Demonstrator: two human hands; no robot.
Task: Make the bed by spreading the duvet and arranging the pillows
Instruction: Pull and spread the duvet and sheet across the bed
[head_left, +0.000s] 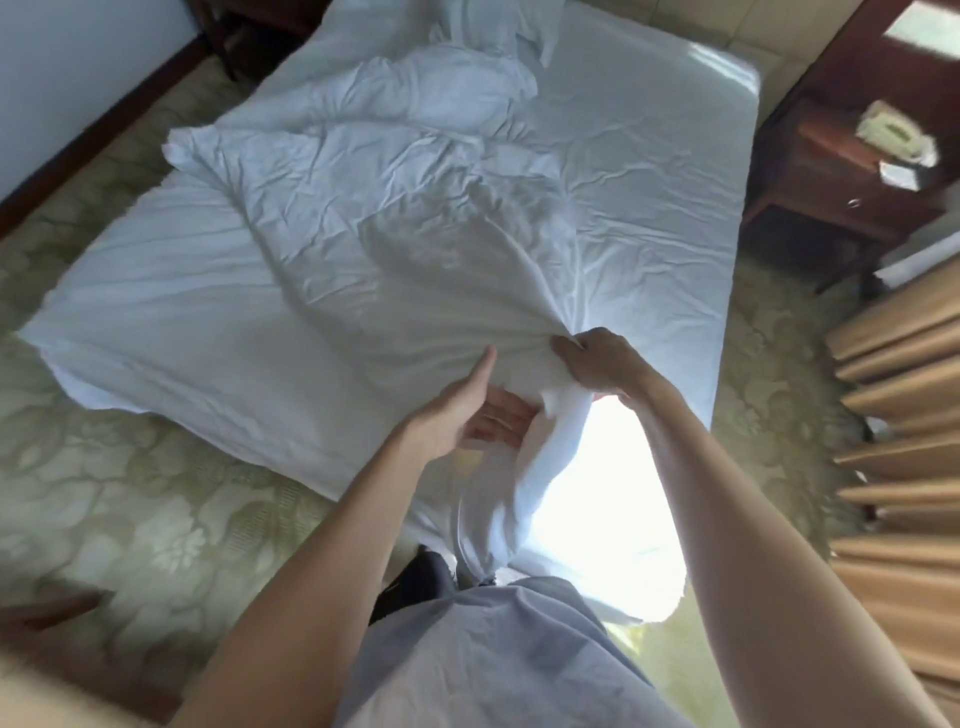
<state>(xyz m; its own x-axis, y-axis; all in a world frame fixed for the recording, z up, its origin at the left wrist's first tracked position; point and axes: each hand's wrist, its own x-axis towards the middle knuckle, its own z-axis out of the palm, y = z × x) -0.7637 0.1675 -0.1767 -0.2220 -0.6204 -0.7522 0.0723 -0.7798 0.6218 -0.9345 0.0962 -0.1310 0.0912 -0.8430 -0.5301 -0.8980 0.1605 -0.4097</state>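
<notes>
Plainly, right hand (597, 364) clenches the white duvet (322, 260); left hand (467, 410) lies released against it; no writing readable.

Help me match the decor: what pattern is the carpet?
Pale green-beige carpet with a large floral pattern, clearest in the head view.

Bed (649, 171) right half: bare flat sheet, open for a hand from the near edge to the far corner. Left and centre: crumpled duvet (322, 208) piled in ridges, highest toward the far end, blocks a low sweep there. Near edge is crowded: right hand (597, 364) clamps a bunch of duvet, left hand (467, 410) just beside it with open fingers touching the cloth, a hanging fold between the forearms. Right of bed: narrow floor strip, then nightstand (841, 171) with phone (893, 132) on top, curtain (904, 415) folds nearer. Left: wide carpet (119, 467), clear passage along that side.
</notes>
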